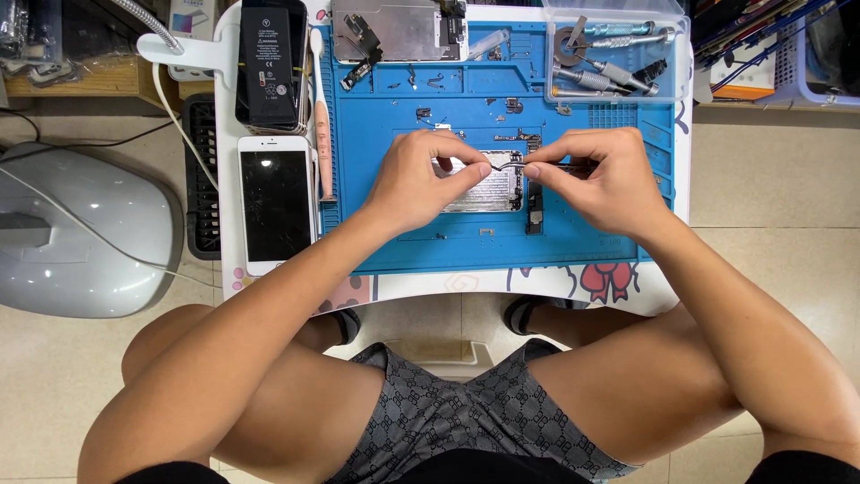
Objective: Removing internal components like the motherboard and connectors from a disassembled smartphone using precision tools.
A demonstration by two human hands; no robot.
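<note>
pinching thin flex cable (503,167) between both hands: left hand (421,175), right hand (596,175), above opened phone (488,188) on blue mat (573,237).

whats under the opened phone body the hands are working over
The opened phone body lies on a blue repair mat, which rests on a small white table. The left hand and right hand cover parts of it.

A white phone (277,204) is lying face up at the left edge of the blue mat (385,116), its dark rectangular screen (276,204) showing nothing. Just above it, a black battery (271,61) is resting on a stack, wearing a black label with white print
</note>
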